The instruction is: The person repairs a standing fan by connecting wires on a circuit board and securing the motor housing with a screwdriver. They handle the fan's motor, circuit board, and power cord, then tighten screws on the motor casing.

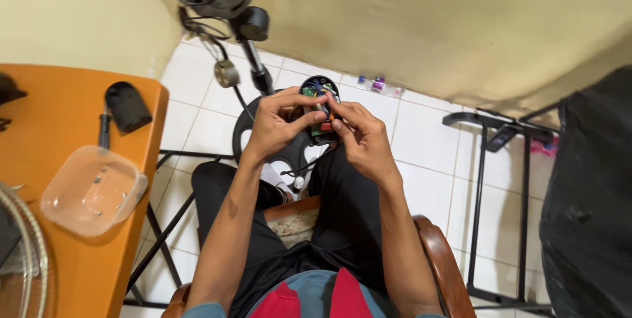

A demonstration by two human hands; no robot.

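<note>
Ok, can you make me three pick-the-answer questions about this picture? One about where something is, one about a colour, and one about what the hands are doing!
1. Where is the clear plastic tub?
A. on the orange table
B. on the floor
C. on the person's lap

2. What colour are the floor tiles?
A. green
B. white
C. brown

3. What are the left hand and right hand doing?
A. resting flat on the knees
B. holding a small black part together
C. reaching under the chair

Answers: 1 A, the tub sits on the tabletop. 2 B, the tiles look white. 3 B, both hands grip the part, with coloured wires showing inside.
</note>
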